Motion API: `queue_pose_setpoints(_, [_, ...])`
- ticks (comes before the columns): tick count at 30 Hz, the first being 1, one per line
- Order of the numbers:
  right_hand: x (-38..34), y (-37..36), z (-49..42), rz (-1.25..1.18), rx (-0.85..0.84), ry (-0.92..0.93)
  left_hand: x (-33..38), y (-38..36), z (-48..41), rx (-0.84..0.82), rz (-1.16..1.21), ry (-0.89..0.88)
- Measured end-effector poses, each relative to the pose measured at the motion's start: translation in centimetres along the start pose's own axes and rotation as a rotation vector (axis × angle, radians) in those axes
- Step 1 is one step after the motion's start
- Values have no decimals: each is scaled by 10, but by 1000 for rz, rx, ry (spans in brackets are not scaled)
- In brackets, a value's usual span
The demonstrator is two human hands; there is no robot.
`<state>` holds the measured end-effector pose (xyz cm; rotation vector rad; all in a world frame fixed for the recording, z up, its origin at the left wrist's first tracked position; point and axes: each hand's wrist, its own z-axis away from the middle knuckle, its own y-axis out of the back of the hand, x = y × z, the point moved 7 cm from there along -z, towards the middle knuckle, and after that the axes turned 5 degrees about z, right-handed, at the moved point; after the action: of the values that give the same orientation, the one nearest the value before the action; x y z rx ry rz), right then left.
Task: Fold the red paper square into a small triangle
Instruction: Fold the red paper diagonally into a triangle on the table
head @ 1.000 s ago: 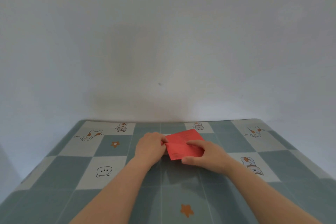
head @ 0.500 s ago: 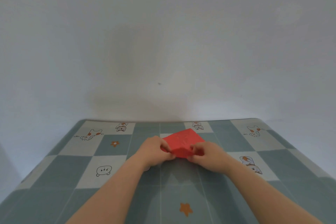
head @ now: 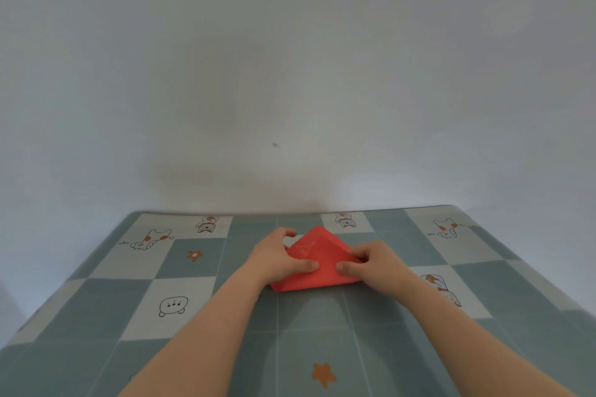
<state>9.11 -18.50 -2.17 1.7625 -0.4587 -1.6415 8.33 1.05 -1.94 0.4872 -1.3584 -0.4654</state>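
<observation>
Pinching the folded red paper triangle (head: 317,259) on the checked surface (head: 322,332): left hand (head: 277,256), right hand (head: 375,263), both closed on it.

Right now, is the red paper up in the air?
No, the paper lies on the table, with the left hand and right hand pressing it down.

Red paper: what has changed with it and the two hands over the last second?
The red paper went from a tilted, partly folded sheet to a triangle lying flat, point away from the person. The left hand moved from its left edge onto the sheet, and the right hand slid right; both thumbs now press it down near its long edge. The checked table stayed as it was.
</observation>
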Motion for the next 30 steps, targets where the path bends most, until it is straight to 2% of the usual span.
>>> queue_pose_setpoints(6, [3, 9, 3, -31, 66, 19, -3, -4, 1, -16, 14, -23])
queue_pose_setpoints(13, [-1, 7, 10, -40, -16, -18, 7, -12, 7, -103, 17, -78])
queue_pose_setpoints(18, [3, 10, 13, -102, -81, -81, 11, -10, 10, -86, 94, -105])
queue_pose_setpoints(24, [13, 14, 13, 16, -91, -155, 6, -9, 10, -43, 99, -86])
queue_pose_setpoints(30, [6, 28, 14, -38, 50, -112, 12, -9, 15, -119, 234, -149])
